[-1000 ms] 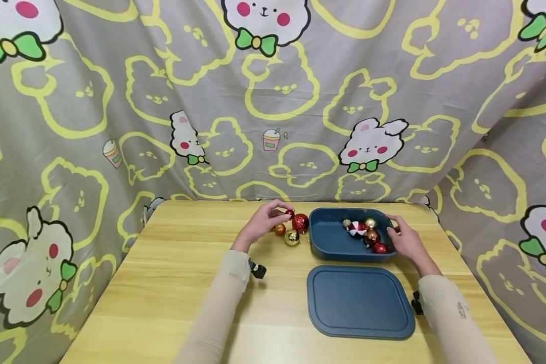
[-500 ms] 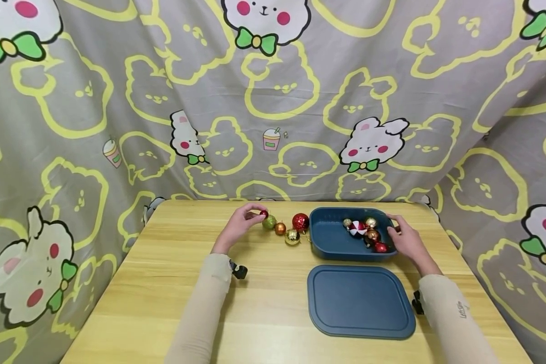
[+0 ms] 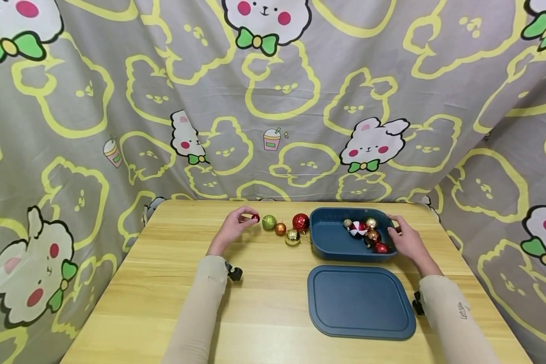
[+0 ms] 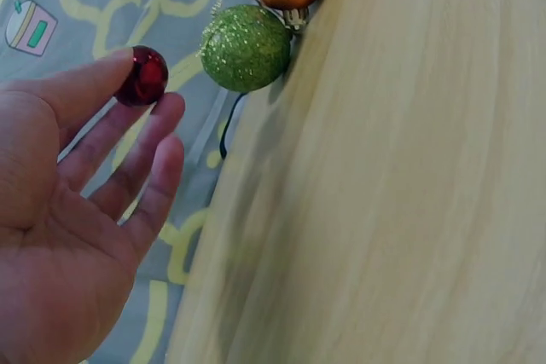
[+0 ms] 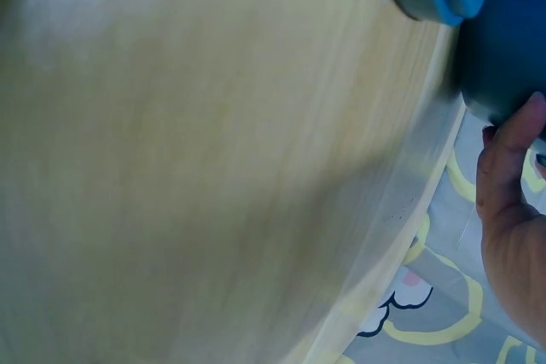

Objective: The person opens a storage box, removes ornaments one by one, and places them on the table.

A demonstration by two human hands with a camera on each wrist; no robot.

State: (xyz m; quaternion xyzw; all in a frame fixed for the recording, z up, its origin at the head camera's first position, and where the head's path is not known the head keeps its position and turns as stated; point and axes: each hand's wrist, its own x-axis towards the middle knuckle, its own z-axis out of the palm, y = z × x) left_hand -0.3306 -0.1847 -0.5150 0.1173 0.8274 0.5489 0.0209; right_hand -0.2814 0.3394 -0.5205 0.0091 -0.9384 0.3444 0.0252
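Note:
My left hand (image 3: 232, 230) pinches a small shiny red Christmas bauble (image 4: 143, 77) between thumb and fingers, left of a green glitter bauble (image 3: 269, 222) and apart from it. In the left wrist view the other fingers are spread beneath. An orange bauble (image 3: 280, 228), a gold bauble (image 3: 292, 237) and a larger red glitter bauble (image 3: 301, 222) lie on the table between there and a blue box (image 3: 346, 254). My right hand (image 3: 408, 243) grips the box's right end at the rim. Inside sit several baubles, among them a red-and-white one (image 3: 357, 229); some overlap.
A flat blue lid (image 3: 361, 302) lies on the wooden table (image 3: 164, 298) in front of the box. A patterned curtain (image 3: 296, 101) hangs behind the table and along its sides.
My left hand has moved left with the small red bauble, away from the larger red one and past the green one, which now shows fully. My right hand has stayed at the box.

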